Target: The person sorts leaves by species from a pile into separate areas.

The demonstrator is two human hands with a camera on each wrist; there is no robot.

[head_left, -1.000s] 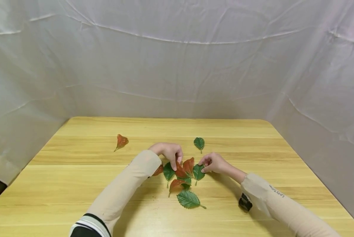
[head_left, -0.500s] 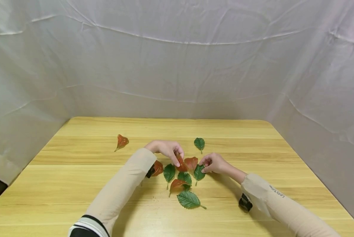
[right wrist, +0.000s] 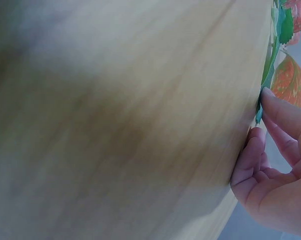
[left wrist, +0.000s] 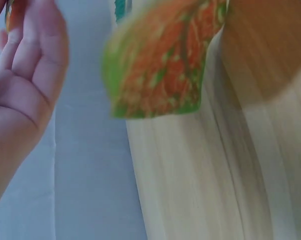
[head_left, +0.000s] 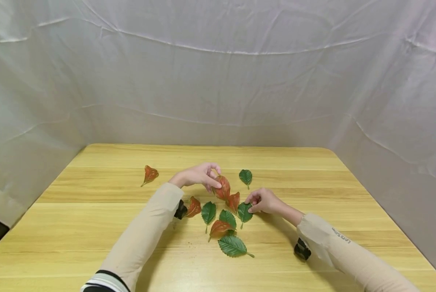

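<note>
My left hand [head_left: 199,176] is raised over the middle of the table, pinching a red leaf [head_left: 222,187] between thumb and fingers. That leaf overlaps the top of another red leaf [head_left: 234,201] in the head view. To the right, my right hand [head_left: 265,200] pinches the edge of a green leaf [head_left: 244,213] at the tabletop; the right wrist view shows thumb and fingertip at this leaf's edge [right wrist: 260,107]. Between the hands lie green leaves [head_left: 208,212] [head_left: 227,219] and a red leaf [head_left: 220,228] lying partly over one.
A large green leaf [head_left: 232,246] lies nearest the front. Another red leaf [head_left: 193,207] is beside the left wrist camera [head_left: 180,210]. Farther back are a single red leaf [head_left: 150,174] and a green leaf [head_left: 245,177]. Pale cloth [head_left: 218,93] hangs behind the wooden table [head_left: 93,227].
My left hand has lifted the red leaf out of the cluster, moving up and back to the left. Leaves beneath it have come into view. The right hand has stayed in place.
</note>
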